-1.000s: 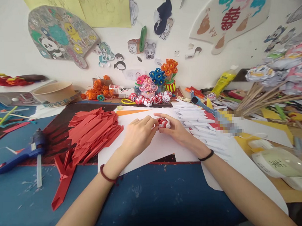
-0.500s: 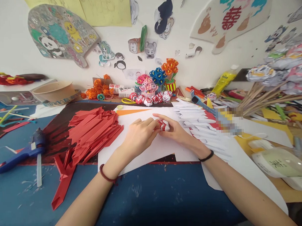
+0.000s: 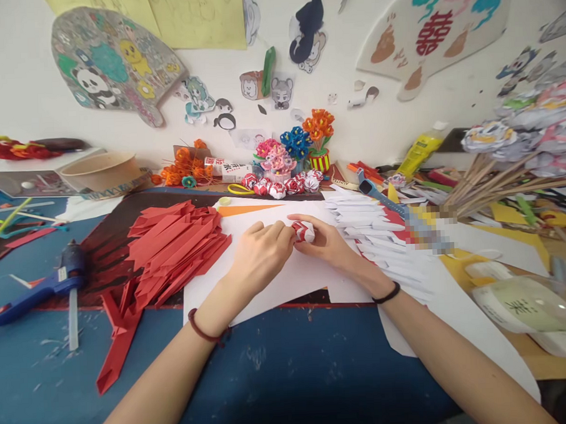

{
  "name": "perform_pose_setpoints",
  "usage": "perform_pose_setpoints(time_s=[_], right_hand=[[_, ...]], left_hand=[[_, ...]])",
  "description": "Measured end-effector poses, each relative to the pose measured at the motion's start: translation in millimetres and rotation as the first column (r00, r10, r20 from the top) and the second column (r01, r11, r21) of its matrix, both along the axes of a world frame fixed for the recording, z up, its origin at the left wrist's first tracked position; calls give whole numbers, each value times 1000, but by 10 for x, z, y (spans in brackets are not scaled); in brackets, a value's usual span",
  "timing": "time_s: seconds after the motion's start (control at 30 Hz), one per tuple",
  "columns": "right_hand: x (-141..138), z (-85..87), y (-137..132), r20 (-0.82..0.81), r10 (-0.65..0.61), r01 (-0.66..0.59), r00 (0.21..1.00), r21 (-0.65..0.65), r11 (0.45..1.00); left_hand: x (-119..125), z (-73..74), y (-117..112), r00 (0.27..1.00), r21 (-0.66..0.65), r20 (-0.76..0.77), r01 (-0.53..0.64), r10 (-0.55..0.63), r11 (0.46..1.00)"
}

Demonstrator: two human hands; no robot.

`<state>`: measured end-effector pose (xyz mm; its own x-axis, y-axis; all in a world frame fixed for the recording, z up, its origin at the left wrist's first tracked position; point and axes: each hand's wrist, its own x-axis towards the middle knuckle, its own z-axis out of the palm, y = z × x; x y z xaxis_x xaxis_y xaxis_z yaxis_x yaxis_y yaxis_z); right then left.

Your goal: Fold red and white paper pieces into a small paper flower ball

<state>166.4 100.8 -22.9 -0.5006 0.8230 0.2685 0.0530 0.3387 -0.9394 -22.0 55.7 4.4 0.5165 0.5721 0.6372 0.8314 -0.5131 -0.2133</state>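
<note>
A small red and white folded paper flower [image 3: 304, 231] is held between both hands above white paper sheets [image 3: 268, 294]. My left hand [image 3: 262, 250] is closed at the flower's left side, its fingertips hidden behind the knuckles. Around the right side curl the thumb and fingers of my right hand [image 3: 325, 242]. To the left lies a heap of folded red paper strips [image 3: 176, 241], with a joined red piece [image 3: 119, 338] below it. Folded white paper strips [image 3: 368, 233] are laid out in a row on the right.
A blue glue gun [image 3: 47, 285] rests at the left. Several finished red and white paper flowers [image 3: 277, 188] line the back, near pipe-cleaner flowers [image 3: 275, 156]. A paper bowl [image 3: 98, 170] stands back left. On the right are a plastic pouch [image 3: 526, 307] and a yellow bottle [image 3: 418, 153].
My left hand has shifted slightly left and down, and its wrist has turned a little. The paper flower has tilted slightly in my right hand. Everything else looks the same.
</note>
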Motion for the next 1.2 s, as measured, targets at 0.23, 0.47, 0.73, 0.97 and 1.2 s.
perform_pose_setpoints(time_s=[0.23,0.47,0.73,0.97,1.2], right_hand=[[-16,7,-10,-110,40,-49,993,-84,995],[28,20,11,-147,96,-117,985,-143,983],[39,29,6,-165,118,-145,979,-164,976],[38,26,-3,-168,127,-154,978,-157,976],[33,-14,13,-154,131,-154,979,-146,977]], left_hand=[[0,-20,-15,999,165,-22,44,-41,985],[-51,93,22,816,-364,578,226,29,903],[-47,146,29,781,-404,625,309,13,861],[-49,105,43,770,-432,638,341,16,835],[-46,65,38,824,-449,567,287,21,846]])
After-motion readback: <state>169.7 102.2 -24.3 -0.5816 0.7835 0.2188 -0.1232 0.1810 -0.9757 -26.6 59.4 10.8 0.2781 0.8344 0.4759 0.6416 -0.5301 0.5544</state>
